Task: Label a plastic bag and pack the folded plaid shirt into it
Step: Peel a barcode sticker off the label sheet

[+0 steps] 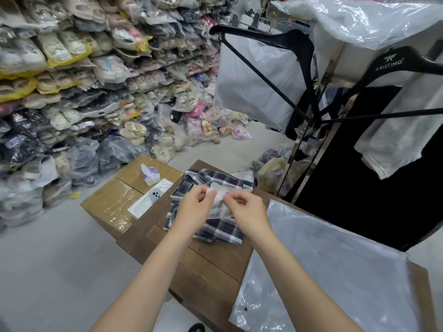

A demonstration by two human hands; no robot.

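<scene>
A folded dark-and-white plaid shirt (217,227) lies on the far part of a wooden table (211,262). Above it, both hands pinch a small white label sheet (219,202) with printed lines. My left hand (195,207) grips its upper left corner between thumb and fingers. My right hand (249,213) holds its right side, fingers curled. A large clear plastic bag (335,267) lies flat on the table's near right part, untouched by either hand.
Taped cardboard boxes (112,204) stand left of the table, carrying a white tray (151,197) and a small purple packet (149,174). Bagged sandals are piled high (84,80) along the left. Black hangers and bagged garments (359,87) hang on a rack at right.
</scene>
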